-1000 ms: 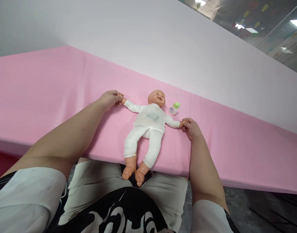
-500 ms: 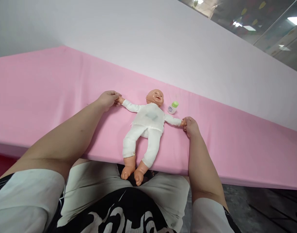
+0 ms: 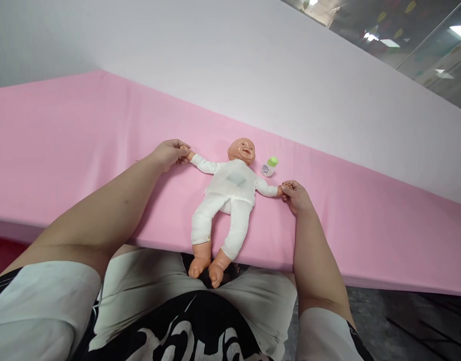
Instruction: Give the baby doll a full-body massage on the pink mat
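Note:
A baby doll (image 3: 232, 183) in white cloth lies on its back on the pink-covered table, head away from me. Its bare feet hang over the near edge. My left hand (image 3: 172, 154) is closed around the doll's hand on the left, with that arm stretched out to the side. On the other side, my right hand (image 3: 296, 196) pinches the doll's other hand between thumb and fingers. A small bottle (image 3: 269, 167) with a green cap lies beside the doll's head, touched by neither hand.
The pink table cover (image 3: 365, 220) stretches to both sides. A white wall (image 3: 200, 55) rises right behind the table, with a glass window (image 3: 396, 35) above it at the upper right. Dark metal bars (image 3: 422, 331) stand on the floor at the lower right.
My right hand's grip has shifted slightly on the doll's hand, and the doll's arm there is a little more bent inward. My left hand stays nearly the same.

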Tool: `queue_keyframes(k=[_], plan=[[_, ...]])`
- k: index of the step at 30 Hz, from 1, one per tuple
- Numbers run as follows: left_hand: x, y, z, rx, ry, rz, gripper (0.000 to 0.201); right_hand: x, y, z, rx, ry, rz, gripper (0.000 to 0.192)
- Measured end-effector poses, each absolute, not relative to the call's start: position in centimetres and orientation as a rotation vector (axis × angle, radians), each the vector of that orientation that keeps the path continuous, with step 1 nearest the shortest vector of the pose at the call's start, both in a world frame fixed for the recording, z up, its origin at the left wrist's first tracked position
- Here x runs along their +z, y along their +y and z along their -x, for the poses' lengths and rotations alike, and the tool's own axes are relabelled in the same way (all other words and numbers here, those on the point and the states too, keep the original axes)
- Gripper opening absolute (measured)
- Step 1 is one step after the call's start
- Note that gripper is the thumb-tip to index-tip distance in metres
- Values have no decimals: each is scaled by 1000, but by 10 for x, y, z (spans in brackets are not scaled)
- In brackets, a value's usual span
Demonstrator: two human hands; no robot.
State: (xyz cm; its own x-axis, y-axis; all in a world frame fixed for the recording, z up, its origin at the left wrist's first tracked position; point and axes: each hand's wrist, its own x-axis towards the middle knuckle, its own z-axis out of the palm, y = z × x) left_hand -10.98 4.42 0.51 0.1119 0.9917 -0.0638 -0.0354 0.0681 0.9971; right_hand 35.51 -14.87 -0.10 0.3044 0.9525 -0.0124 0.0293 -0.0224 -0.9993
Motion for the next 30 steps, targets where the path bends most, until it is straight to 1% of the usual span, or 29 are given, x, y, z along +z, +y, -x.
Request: queue_keyframes(k=[2, 6, 10, 16, 21, 24, 27, 30], plan=[[6, 43, 110, 1082, 1131, -1207, 22, -2, -148, -355, 938, -1007, 1433, 40], [6, 43, 110, 1071, 1176, -1254, 24, -5, -146, -356, 838, -1029, 1543, 48], [5, 43, 108, 1105, 1185, -1250, 21, -9, -144, -359, 763, -1031, 1575, 51], [5, 45, 106, 1095, 1207, -1183, 11, -14, -139, -361, 748, -924, 1507, 39], [6, 42, 106, 1150, 1094, -1109, 28, -4, -140, -353, 893, -802, 1265, 47], [6, 38, 105, 1075, 946, -1107, 28, 0, -141, -344, 1009, -802, 1135, 51], [6, 36, 103, 939, 898, -1186, 28, -3, -139, -338, 1044, -849, 1159, 61], [5, 37, 100, 917, 945, -1279, 28, -7, -139, -338, 994, -874, 1277, 68]])
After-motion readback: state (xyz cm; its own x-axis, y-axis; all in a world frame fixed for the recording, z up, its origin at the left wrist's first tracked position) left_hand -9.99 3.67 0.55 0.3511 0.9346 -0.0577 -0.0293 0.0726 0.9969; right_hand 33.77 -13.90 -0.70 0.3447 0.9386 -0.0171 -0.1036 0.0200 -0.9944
